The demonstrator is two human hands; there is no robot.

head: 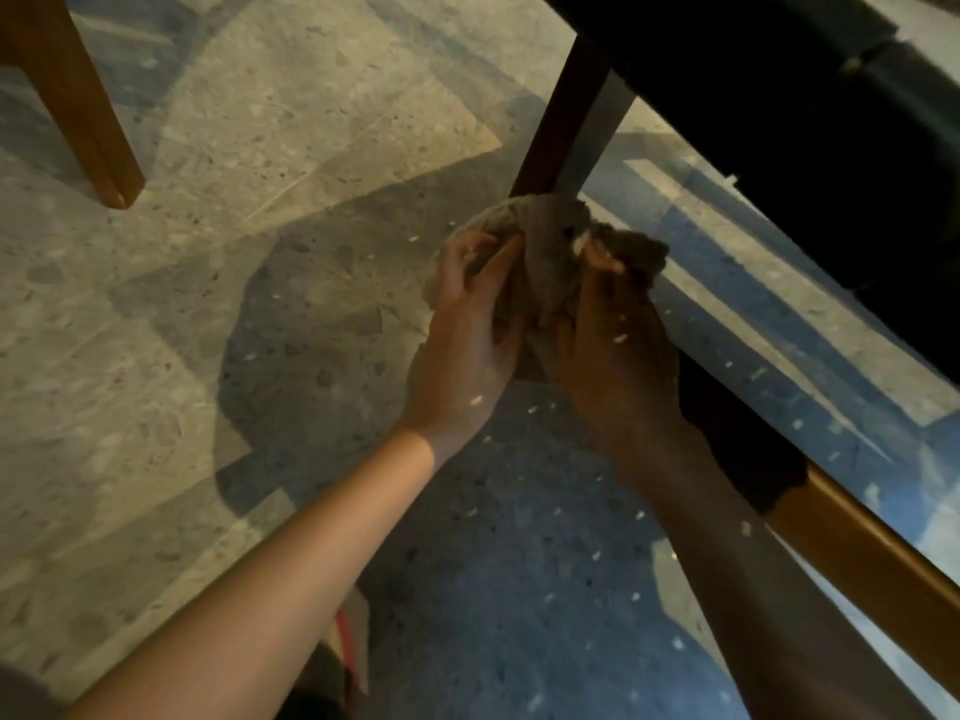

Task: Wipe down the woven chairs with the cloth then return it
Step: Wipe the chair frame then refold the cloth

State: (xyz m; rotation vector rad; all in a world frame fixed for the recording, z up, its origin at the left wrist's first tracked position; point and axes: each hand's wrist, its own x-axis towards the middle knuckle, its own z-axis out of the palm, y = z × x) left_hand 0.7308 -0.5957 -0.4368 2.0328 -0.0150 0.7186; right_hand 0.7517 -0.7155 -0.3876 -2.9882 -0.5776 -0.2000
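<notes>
As left hand (467, 324), right hand (618, 350) grip, cloth (545, 246) bunches

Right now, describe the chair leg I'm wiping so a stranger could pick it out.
Find the dark seat filling the upper right. One leg drops from it to the speckled floor, its foot covered by the cloth held by the left hand and right hand. It is dark reddish-brown, unlike the lighter orange leg at upper left.

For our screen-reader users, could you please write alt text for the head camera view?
The left hand and right hand hold a crumpled cloth at the lower end of a dark chair leg, over a speckled stone floor. A second wooden leg stands upper left.
</notes>
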